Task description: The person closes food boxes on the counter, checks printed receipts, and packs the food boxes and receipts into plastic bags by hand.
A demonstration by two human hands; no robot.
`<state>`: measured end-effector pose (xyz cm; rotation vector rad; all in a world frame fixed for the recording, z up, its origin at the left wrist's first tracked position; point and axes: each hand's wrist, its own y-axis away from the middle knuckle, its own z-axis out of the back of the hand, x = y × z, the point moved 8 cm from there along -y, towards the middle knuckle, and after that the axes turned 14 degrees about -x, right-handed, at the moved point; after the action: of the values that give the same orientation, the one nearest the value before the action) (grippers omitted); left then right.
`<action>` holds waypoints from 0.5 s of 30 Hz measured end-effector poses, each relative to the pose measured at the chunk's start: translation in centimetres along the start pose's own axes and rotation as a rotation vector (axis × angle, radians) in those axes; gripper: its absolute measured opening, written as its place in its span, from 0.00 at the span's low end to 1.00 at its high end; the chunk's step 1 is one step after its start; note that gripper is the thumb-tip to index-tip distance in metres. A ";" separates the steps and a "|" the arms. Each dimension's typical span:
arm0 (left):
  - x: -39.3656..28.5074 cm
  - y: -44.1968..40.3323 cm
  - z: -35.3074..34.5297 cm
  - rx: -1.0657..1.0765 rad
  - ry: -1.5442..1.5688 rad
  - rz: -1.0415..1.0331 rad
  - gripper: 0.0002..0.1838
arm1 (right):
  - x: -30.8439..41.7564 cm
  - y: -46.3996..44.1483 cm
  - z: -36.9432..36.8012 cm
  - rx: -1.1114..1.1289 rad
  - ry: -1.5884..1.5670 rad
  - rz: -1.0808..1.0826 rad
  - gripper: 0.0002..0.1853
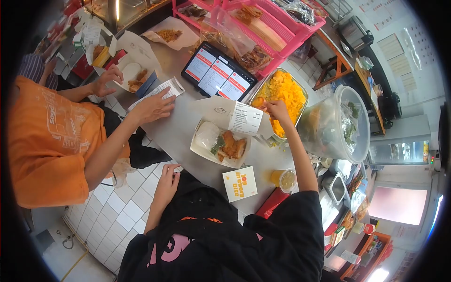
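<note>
My right hand (278,112) is over the near left edge of a metal tray (305,99) heaped with ragged yellow food (285,89). Its fingers are pinched on a small orange-yellow piece (260,103). My left hand (168,182) hangs by the table's front edge, fingers partly stretched, with nothing visible in it. Between them stands an open paper meal box (197,149) with white rice (207,137), a green leafy bit (217,145) and breaded fried pieces (232,146). A printed order slip (245,118) is on its raised lid.
A tablet (217,72) with order screens stands behind the box. In front are a closed carton (239,183) and a lidded drink cup (283,179). A large plastic tub (324,127) is at right. On the left, a co-worker in orange (61,141) reaches over another meal box (141,52).
</note>
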<state>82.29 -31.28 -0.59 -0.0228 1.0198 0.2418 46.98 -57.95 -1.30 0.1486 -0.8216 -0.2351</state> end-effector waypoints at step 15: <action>-8.5 -5.5 -1.2 -0.029 -0.108 -0.472 0.13 | 5.0 16.1 8.7 -0.069 -0.812 -0.222 0.11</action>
<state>78.23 -38.37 5.46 -0.2711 0.8760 -0.1717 46.26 -44.10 11.65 0.0755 -1.6036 -0.5503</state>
